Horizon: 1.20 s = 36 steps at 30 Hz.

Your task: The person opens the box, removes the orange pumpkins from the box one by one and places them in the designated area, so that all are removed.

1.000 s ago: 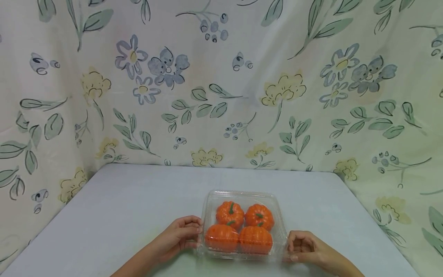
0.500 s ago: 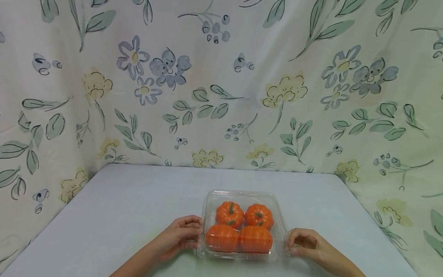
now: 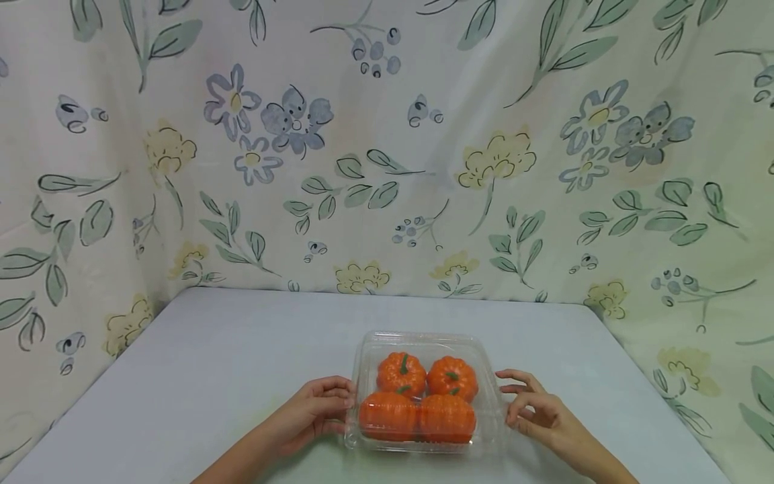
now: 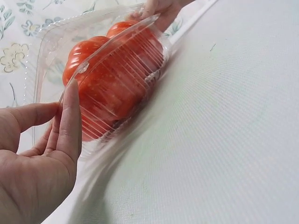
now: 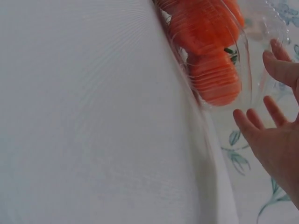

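A clear plastic clamshell container (image 3: 417, 449) sits on the table, its lid down. Inside it are several small orange pumpkins (image 3: 402, 374) with green stems, two at the back and two in front. At the container's left edge, my left hand (image 3: 316, 413) pinches the rim between thumb and fingers; the left wrist view shows this rim (image 4: 86, 63) close up. Beside the right edge is my right hand (image 3: 538, 417), its fingers spread and loosely bent, holding nothing. The right wrist view shows the right hand (image 5: 275, 135) with its fingertips close to the plastic; whether any touches it I cannot tell.
The white table (image 3: 254, 336) reaches back to a floral curtain (image 3: 387, 134), which also hangs along both sides. The table's right edge (image 3: 656, 386) lies beyond my right hand.
My right hand has let go of the container's right edge, and its fingers have spread apart. The left hand keeps its place on the rim, and the container has not visibly moved.
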### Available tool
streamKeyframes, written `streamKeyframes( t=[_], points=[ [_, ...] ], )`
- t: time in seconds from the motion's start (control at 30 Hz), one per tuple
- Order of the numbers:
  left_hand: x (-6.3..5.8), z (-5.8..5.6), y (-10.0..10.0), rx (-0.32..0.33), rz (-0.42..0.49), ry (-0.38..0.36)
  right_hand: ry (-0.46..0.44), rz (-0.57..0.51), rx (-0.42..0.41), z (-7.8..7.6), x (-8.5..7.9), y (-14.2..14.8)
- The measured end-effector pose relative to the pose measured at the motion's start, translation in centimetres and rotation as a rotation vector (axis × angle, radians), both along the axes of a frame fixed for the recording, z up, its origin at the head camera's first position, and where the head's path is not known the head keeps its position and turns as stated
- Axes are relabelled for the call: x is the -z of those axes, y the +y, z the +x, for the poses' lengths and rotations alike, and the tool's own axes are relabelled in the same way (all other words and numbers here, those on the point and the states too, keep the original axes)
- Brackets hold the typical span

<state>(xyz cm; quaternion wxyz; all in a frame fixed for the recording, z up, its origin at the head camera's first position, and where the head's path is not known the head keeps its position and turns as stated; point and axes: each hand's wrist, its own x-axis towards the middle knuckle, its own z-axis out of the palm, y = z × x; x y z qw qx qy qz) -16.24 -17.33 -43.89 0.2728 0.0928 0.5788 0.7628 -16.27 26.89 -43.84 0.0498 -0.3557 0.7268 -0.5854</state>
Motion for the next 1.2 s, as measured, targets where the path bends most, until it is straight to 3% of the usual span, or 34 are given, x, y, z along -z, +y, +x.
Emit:
streamKeyframes(
  t=[0.33, 0.7, 0.87, 1.2],
  points=[
    [0.0, -0.3, 0.2, -0.042, -0.048, -0.029, 0.017, -0.017, 0.048, -0.5, -0.9, -0.6],
    [-0.1, -0.8, 0.0, -0.039, -0.024, -0.012, 0.036, 0.024, 0.158, -1.3, -2.0, -1.2],
    [0.0, -1.1, -0.1, -0.036, -0.007, 0.007, 0.043, -0.03, 0.167, -1.9, -2.1, -1.5],
    [-0.3, -2.3, 0.4, -0.112, -0.076, -0.002, 0.125, -0.176, 0.165, -3.2, -2.1, -2.4]
  ],
)
